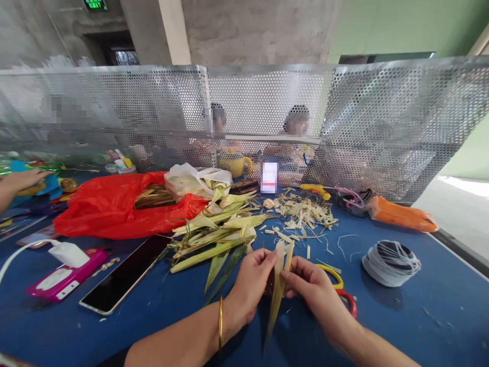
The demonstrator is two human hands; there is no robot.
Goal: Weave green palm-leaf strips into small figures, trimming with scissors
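Between my two hands is a long pale-green corn husk [278,296], its narrow end pointing down toward me. My left hand [250,278], with a gold bangle on the wrist, pinches its upper left edge between thumb and fingers. On the other side, my right hand [311,285] pinches the husk's right edge. Something dark reddish shows partly behind the husk; I cannot make out what it is. Scissors with a yellow and a red handle loop [347,302] lie partly hidden behind my right hand. Left of the hands spreads a pile of corn husks [221,229].
Husk scraps [305,210] and an upright lit phone [269,176] are ahead, before a perforated metal screen [263,86]. String [390,262] and an orange packet [401,214] lie right. Leftward are a red bag [103,204], phone [124,275], pink power strip [69,275] and another person's hand [25,179].
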